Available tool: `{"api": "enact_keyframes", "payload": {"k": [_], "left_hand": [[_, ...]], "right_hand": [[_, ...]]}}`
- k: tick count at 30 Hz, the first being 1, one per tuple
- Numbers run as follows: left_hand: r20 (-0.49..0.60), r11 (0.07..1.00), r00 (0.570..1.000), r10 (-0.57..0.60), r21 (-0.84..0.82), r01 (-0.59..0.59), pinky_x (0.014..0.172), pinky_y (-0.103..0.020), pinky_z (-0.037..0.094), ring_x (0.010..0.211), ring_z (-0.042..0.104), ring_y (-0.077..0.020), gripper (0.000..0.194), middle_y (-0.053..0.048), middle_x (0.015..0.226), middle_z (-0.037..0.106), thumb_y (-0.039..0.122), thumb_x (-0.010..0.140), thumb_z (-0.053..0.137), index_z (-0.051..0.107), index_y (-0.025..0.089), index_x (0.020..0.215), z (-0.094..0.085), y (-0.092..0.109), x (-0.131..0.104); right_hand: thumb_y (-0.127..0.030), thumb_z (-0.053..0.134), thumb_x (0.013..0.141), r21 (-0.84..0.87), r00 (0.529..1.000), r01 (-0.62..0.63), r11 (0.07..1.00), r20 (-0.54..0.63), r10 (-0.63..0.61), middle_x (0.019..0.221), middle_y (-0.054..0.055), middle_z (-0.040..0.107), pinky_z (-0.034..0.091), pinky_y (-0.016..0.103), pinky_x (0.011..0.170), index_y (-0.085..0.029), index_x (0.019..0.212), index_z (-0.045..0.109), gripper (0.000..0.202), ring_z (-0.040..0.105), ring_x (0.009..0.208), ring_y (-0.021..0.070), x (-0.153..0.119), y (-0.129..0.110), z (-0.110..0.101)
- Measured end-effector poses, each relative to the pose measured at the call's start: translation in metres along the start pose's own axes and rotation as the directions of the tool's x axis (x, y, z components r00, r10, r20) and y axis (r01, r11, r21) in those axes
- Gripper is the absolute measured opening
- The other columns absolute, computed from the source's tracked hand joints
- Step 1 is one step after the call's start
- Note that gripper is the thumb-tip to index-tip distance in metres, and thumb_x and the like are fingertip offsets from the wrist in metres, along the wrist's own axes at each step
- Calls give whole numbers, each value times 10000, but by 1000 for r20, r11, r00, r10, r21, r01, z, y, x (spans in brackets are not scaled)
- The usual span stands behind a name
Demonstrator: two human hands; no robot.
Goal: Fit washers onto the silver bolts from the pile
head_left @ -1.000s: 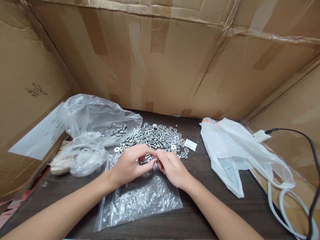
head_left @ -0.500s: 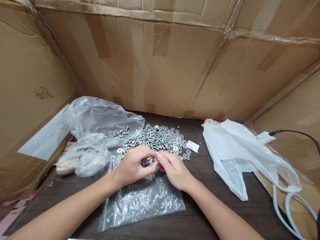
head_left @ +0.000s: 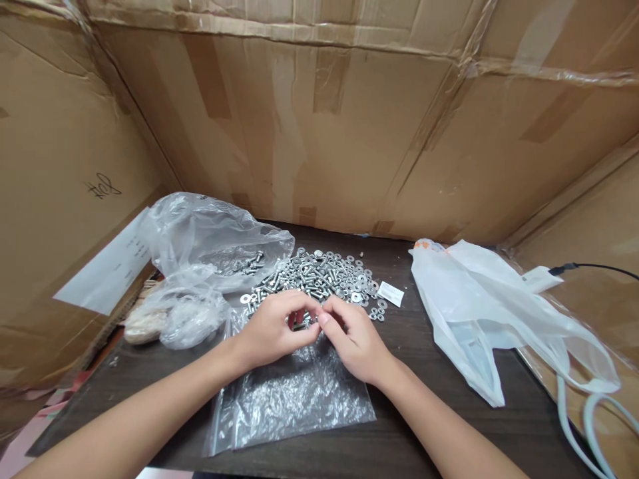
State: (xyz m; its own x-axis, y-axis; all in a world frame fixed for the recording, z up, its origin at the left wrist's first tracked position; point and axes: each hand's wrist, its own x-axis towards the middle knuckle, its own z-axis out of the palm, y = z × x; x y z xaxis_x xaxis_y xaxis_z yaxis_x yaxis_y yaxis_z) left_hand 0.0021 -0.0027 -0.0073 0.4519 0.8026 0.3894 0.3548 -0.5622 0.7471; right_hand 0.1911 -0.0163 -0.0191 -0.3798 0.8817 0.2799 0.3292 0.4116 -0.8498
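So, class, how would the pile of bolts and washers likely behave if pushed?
The pile would probably spread, being many loose pieces. Washers lying flat would likely slide; the bolts, being rod-shaped, might roll.

Cardboard stands on three sides of the dark table: the back wall carries strips of brown tape, and the left wall bears a black scrawl. Below the scrawl I see a printed sheet, set aslant. Over on the right side lies a crumpled white bag with orange marks at its upper left corner. A black cable runs in near the right wall, and a pale cord loops below the bag.
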Motion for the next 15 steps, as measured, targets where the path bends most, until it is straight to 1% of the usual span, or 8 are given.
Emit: {"api": "enact_keyframes", "payload": {"k": [2,3,5,7,10,12,13,15], "left_hand": [[-21,989,992,124,90,-121,652,-270,431,649,540,-136,90,-1,696,614,185,838,639,715,162,881,1,0,-2],[-26,984,989,147,107,-143,652,-271,432,647,539,-138,89,-1,691,611,191,842,642,715,161,884,2,0,-3],[-29,992,994,101,75,-98,636,-265,437,630,542,-132,85,-3,709,633,190,832,646,712,164,877,3,1,-3],[-21,1000,1000,-13,2,13,610,-251,439,609,539,-124,79,3,708,644,182,810,639,705,167,851,4,2,-2],[-10,988,991,-131,-86,130,574,-229,431,598,526,-117,82,8,710,645,194,811,625,694,164,841,2,4,0],[-13,990,993,-116,-84,115,579,-229,432,603,524,-115,76,5,735,656,196,821,626,690,164,849,1,5,0],[-15,994,996,-86,-65,85,589,-233,436,607,528,-114,74,3,748,661,186,828,623,689,166,856,0,4,0],[-17,1000,1000,5,-3,-5,613,-245,440,614,536,-118,77,2,742,653,167,845,623,693,168,876,0,2,-2]], "right_hand": [[-442,369,1042,56,996,-78,995,42,76,571,-23,404,287,275,544,-200,623,420,487,376,532,125,0,2,3],[-485,317,1055,81,990,-131,988,67,125,535,-24,373,269,281,527,-203,578,386,558,350,504,122,1,3,4],[-529,259,1062,85,980,-189,978,74,183,505,-20,362,257,288,515,-205,541,369,623,344,484,122,0,3,4],[-497,319,1058,28,991,-130,991,35,129,567,-7,443,295,283,548,-193,605,448,560,415,538,134,0,2,2],[-388,482,1007,-35,1000,6,999,6,-5,708,-1,532,351,274,605,-189,843,566,271,481,627,150,-1,-1,-2],[-356,525,979,-28,1000,23,999,7,-23,710,-10,528,354,267,593,-190,904,576,189,474,615,146,-1,-3,-3],[-359,522,980,-18,1000,20,1000,6,-20,691,-13,518,349,265,586,-189,864,569,211,468,604,142,-1,-3,-3],[-411,469,1007,25,1000,-17,1000,21,17,617,-16,489,334,268,567,-190,710,522,373,449,561,134,-1,-1,-2]]}}
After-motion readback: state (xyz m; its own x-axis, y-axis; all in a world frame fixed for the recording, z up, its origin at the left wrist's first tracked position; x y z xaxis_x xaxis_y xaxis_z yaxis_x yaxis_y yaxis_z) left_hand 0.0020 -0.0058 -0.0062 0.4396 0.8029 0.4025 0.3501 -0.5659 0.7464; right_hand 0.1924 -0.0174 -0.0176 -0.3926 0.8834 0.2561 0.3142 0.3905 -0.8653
